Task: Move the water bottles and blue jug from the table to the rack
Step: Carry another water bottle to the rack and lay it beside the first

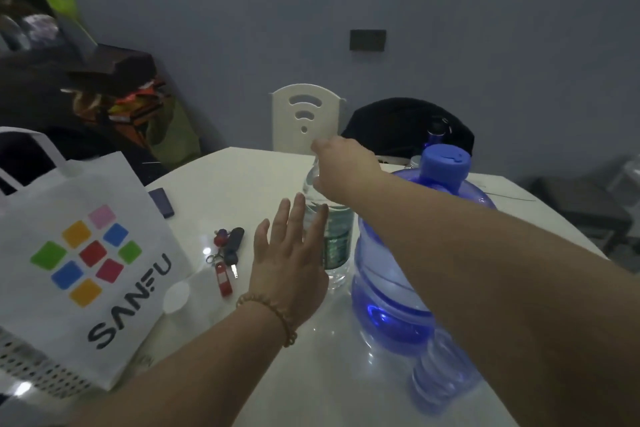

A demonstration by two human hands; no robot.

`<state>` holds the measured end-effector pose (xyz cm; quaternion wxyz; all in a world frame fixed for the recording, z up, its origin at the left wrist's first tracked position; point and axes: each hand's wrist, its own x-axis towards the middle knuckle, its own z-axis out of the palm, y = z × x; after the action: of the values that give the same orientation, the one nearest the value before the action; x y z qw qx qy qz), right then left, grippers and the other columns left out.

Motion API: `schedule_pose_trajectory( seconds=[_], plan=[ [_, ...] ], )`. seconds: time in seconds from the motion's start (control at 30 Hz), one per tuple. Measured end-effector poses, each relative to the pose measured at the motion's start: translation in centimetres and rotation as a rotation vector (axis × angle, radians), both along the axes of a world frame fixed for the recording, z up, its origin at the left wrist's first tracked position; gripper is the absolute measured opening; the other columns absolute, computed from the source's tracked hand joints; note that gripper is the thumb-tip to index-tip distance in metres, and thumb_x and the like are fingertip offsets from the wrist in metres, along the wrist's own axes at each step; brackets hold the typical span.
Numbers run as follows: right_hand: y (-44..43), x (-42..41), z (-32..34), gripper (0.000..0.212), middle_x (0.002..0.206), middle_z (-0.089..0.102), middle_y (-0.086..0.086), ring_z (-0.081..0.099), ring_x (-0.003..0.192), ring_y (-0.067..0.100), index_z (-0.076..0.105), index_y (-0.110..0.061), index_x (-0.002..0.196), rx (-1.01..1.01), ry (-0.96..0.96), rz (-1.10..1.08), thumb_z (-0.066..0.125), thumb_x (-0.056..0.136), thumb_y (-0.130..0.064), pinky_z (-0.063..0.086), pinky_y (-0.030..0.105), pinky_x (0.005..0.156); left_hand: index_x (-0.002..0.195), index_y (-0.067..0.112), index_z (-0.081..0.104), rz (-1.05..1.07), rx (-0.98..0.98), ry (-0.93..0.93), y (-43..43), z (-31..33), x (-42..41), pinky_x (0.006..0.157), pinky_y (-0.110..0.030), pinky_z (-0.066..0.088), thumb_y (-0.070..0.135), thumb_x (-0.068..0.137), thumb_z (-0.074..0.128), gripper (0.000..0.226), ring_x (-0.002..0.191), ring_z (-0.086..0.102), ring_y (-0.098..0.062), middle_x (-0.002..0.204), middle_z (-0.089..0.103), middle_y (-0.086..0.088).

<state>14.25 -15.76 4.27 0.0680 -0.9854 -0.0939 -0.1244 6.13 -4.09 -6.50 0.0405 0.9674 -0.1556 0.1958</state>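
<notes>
A clear water bottle [337, 243] with a green label stands upright in the middle of the white table [242, 177]. My right hand [343, 166] is closed around its top, hiding the cap. My left hand [291, 253] is flat and open, fingers apart, against the bottle's left side. Right beside the bottle stands the large blue jug [388, 274] with a blue cap, partly behind my right forearm. A smaller blue-tinted bottle [440, 374] stands in front of the jug near the table's front. Another bottle's dark top [437, 132] shows behind the jug.
A white shopping bag [86, 253] with coloured squares stands at the left. Keys with a red tag [227, 253] and a dark small box [161, 202] lie left of the bottle. A white chair [304, 114] and a black-draped chair [398, 125] stand behind the table. Dark cluttered shelving [69, 62] is at far left.
</notes>
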Motion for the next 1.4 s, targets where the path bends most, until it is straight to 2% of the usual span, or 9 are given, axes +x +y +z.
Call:
schedule_pose_trajectory(
  seconds=[0.13,0.23,0.43,0.53,0.67,0.83,0.93,1.13,1.4],
  plan=[
    [-0.5,-2.8,-0.7,0.037,0.108,0.053,0.006,0.053,0.078,0.019,0.05,-0.016,0.119,-0.029,-0.113,0.062,0.061,0.085,-0.005,0.049,0.031,0.066,0.148,0.033,-0.002,0.038,-0.187,0.076,1.7,-0.9,-0.6,0.113,-0.046,0.008,0.033,0.082,0.062,0.092,0.145,0.005,-0.03,0.16,0.004,-0.008],
    [-0.5,-6.8,-1.5,0.043,0.106,0.052,0.004,0.054,0.072,0.017,0.052,-0.02,0.117,-0.051,-0.141,0.145,0.072,0.08,-0.009,0.047,0.026,0.051,0.149,0.033,0.011,0.008,-0.652,0.233,2.5,-0.7,-0.3,0.111,-0.038,0.014,0.031,0.093,0.051,0.069,0.144,0.009,-0.022,0.159,0.01,-0.002],
    [0.7,-17.7,-7.5,0.02,0.081,0.056,0.003,0.051,0.064,0.02,0.062,-0.016,0.092,-0.05,-0.382,0.383,0.061,0.073,-0.008,0.044,0.031,0.058,0.145,0.046,0.019,0.074,-1.519,1.009,1.4,-0.2,-0.7,0.074,-0.032,0.053,0.058,0.084,0.058,0.074,0.102,0.064,-0.016,0.128,0.052,0.006],
    [-0.1,-21.1,-11.9,0.012,0.081,0.061,0.001,0.06,0.078,0.021,0.067,-0.017,0.091,-0.007,-0.445,0.454,0.057,0.084,-0.014,0.048,0.029,0.066,0.143,0.045,0.022,0.033,-1.567,1.185,1.2,-2.5,-2.6,0.055,-0.031,0.056,0.046,0.066,0.08,0.096,0.081,0.072,-0.017,0.112,0.06,0.0],
    [-1.3,-24.3,-17.3,0.019,0.085,0.067,0.003,0.066,0.091,0.026,0.071,-0.018,0.081,-0.007,-0.461,0.544,0.054,0.089,-0.014,0.051,0.03,0.072,0.13,0.028,0.046,-0.041,-1.493,1.029,0.2,-6.6,-5.6,0.071,-0.038,0.057,0.023,0.06,0.088,0.081,0.089,0.071,-0.025,0.099,0.072,-0.005],
    [-2.3,-27.2,-21.3,0.036,0.109,0.064,0.006,0.059,0.109,0.03,0.062,-0.023,0.103,-0.009,-0.133,0.44,0.065,0.073,-0.042,0.051,0.046,0.09,0.145,0.038,0.024,0.044,-1.175,0.854,-0.3,-10.8,-8.3,0.097,-0.041,0.048,0.037,0.053,0.088,0.112,0.112,0.057,-0.019,0.132,0.05,-0.004],
    [-2.3,-27.6,-22.3,0.077,0.137,0.048,0.006,0.041,0.131,0.033,0.045,-0.026,0.127,0.14,0.09,0.198,0.064,0.063,-0.064,0.04,0.06,0.099,0.147,0.043,0.01,0.049,-1.024,0.803,0.0,-12.5,-9.6,0.097,-0.026,0.034,0.041,0.06,0.086,0.115,0.117,0.038,-0.01,0.142,0.026,0.004],
    [1.8,-24.7,-24.5,0.12,0.159,-0.012,0.005,-0.014,0.144,0.027,-0.021,-0.028,0.146,0.368,0.292,-0.12,0.056,0.068,-0.075,0.009,0.052,0.117,0.145,0.043,0.024,0.132,-1.234,0.814,-0.6,-13.0,-9.3,0.104,-0.039,0.036,0.037,0.092,0.056,0.062,0.113,0.042,-0.015,0.142,0.031,-0.003],
    [3.3,-22.0,-25.4,0.129,0.151,-0.034,-0.007,-0.012,0.143,0.036,-0.022,-0.053,0.137,0.406,0.304,-0.199,0.081,0.059,-0.059,0.017,0.055,0.111,0.145,0.044,0.019,0.329,-1.153,0.84,-1.0,-11.9,-2.7,0.099,-0.041,0.045,0.051,0.068,0.071,0.093,0.11,0.053,-0.032,0.129,0.045,-0.011]
  ],
)
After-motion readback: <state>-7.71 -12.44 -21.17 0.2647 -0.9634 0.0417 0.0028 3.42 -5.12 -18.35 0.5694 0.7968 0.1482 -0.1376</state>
